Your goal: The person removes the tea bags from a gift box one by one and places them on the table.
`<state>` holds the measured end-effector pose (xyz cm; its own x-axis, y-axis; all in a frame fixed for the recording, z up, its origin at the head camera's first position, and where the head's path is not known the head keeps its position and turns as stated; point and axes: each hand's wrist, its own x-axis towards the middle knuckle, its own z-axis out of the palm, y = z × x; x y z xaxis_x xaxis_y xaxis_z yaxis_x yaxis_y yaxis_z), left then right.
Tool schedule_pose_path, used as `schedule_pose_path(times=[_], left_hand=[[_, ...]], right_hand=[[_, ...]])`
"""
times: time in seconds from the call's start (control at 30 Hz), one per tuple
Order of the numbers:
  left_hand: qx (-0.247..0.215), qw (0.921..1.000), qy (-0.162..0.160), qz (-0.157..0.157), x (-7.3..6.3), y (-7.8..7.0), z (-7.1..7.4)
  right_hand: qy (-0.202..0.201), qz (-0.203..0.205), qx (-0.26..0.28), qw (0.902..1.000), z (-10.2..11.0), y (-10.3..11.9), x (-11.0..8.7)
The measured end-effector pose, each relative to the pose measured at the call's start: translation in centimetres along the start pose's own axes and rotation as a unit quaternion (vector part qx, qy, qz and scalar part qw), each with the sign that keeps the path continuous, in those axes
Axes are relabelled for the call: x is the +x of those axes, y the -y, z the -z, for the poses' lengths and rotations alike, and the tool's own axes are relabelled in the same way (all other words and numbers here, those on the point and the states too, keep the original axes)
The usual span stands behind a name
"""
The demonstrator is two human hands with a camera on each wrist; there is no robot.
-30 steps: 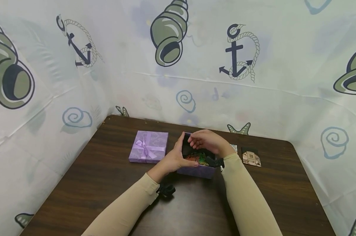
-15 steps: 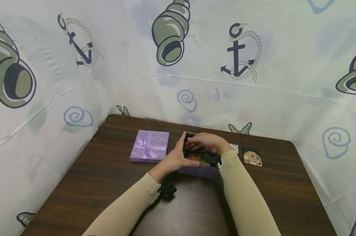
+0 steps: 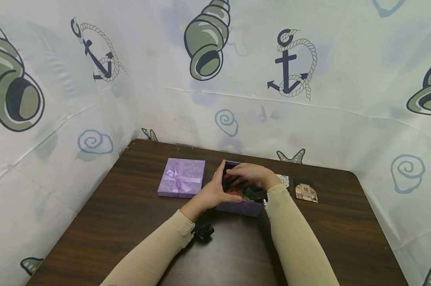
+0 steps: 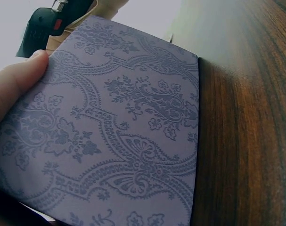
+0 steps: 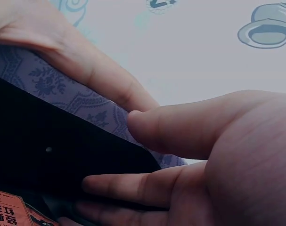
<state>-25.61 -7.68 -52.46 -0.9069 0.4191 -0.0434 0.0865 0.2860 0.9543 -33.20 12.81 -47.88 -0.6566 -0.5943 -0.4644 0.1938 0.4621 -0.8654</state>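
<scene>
With the left hand (image 3: 210, 194), clasping the near left corner of a purple box (image 3: 238, 208), laying the thumb along the near rim and stretching the fingers along the left wall. With the right hand (image 3: 250, 174), resting inside that box, holding the fingers loosely spread and the thumb apart from them.

Just left of the box, seeing a lilac lid (image 3: 183, 176) with a ribbon bow, lying flat near the left hand. On the other side, finding a pale patterned card (image 3: 283, 180) partly hidden behind the right wrist and, beyond it, a dark-topped picture card (image 3: 306, 191) printed with a building. Blocking part of the look inside with a black wrist device (image 3: 256, 194), hanging over the near right of the box.

Behind the box, meeting the far edge of the bench (image 3: 229, 258) and a shell-and-anchor curtain (image 3: 251, 103). On the near side, having open wood between the forearms, with more spreading left and right.

Sitting between both hands with the box, touching the left at its corner and surrounding the right fingers with black inner walls. Near those fingertips, showing an orange packet (image 5: 8, 209) low inside; not revealing whether touching it.
</scene>
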Motion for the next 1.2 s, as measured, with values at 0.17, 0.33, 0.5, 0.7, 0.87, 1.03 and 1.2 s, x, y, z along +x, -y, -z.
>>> schedule_pose_path(times=[0.17,0.33,0.5,0.7,0.87,1.03,1.2], left_hand=[[-0.003,1.0,0.001,0.005,-0.01,0.0,-0.1],[-0.001,1.0,-0.001,0.004,0.0,-0.12,-0.09],[0.006,1.0,-0.004,0.002,-0.02,-0.18,-0.1],[0.006,1.0,-0.005,0.001,-0.06,-0.06,-0.12],[0.001,1.0,-0.001,0.003,-0.14,-0.1,-0.1],[-0.002,1.0,0.0,-0.001,-0.1,-0.14,-0.08],[-0.007,1.0,0.002,-0.003,-0.05,-0.04,-0.04]], right_hand=[[-0.002,0.001,-0.003,1.0,0.03,-0.15,0.05],[-0.007,0.001,-0.015,0.9999,0.01,-0.28,0.13],[-0.015,0.003,-0.03,0.9994,-0.11,-0.37,0.2],[-0.008,0.008,-0.05,0.9987,-0.2,-0.33,0.18],[0.01,0.028,-0.072,0.9969,-0.22,-0.49,0.2],[0.023,0.043,-0.087,0.995,-0.35,-0.61,0.18],[0.023,0.041,-0.092,0.9946,-0.55,-0.47,0.12]])
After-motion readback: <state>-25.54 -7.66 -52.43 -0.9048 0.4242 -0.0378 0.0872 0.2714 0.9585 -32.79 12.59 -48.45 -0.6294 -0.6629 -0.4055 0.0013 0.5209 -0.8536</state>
